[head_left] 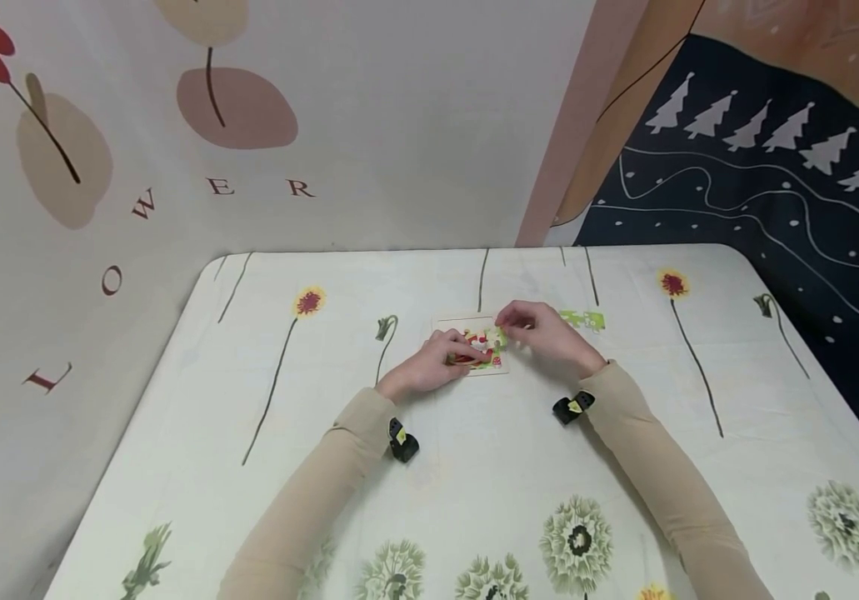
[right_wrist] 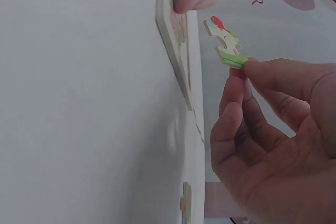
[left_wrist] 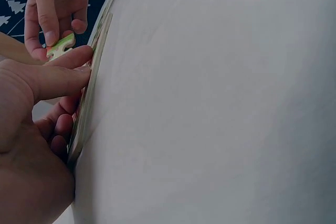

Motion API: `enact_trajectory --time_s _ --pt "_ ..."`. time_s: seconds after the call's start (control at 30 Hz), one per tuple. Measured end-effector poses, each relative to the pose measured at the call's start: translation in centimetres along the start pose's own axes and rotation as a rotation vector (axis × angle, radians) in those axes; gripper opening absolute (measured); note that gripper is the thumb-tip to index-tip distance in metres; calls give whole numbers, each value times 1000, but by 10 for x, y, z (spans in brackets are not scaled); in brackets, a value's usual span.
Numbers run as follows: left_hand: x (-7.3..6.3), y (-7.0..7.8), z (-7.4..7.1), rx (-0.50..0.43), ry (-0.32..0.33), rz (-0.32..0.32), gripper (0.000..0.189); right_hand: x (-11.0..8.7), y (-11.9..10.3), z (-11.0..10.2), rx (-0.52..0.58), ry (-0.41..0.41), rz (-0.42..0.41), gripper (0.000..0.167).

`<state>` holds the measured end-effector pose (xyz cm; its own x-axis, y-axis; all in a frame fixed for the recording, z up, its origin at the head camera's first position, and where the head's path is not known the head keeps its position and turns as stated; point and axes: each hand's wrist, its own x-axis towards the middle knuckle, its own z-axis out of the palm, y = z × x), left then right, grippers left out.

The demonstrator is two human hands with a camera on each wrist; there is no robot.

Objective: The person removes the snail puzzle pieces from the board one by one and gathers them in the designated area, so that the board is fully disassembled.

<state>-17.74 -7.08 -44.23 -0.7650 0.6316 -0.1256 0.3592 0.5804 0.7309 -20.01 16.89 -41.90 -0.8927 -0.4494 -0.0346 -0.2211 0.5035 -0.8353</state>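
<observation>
A small, thin-framed puzzle board (head_left: 468, 322) with a colourful picture lies flat on the table, its edge facing the camera in the right wrist view. My left hand (head_left: 429, 364) rests on the board's near left part, two fingers stretched across the picture and the others bent at the rim. Just over the board's right side, my right hand (head_left: 545, 335) pinches a jigsaw piece (right_wrist: 227, 43) between thumb and fingertips. That piece is pale with green and red parts and is held off the board. My left fingers hide part of the picture.
Green loose puzzle pieces (head_left: 585, 320) lie to the right of the board, partly behind my right hand. A flower-print cloth (head_left: 504, 467) covers the table. Printed hangings (head_left: 414, 125) stand along the back and the right side.
</observation>
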Motion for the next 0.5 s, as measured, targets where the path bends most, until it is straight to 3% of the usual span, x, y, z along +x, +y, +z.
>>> enact_trajectory --time_s 0.5 --pt "-1 -1 -1 -12 -7 -2 33 -13 6 -18 -7 55 35 17"
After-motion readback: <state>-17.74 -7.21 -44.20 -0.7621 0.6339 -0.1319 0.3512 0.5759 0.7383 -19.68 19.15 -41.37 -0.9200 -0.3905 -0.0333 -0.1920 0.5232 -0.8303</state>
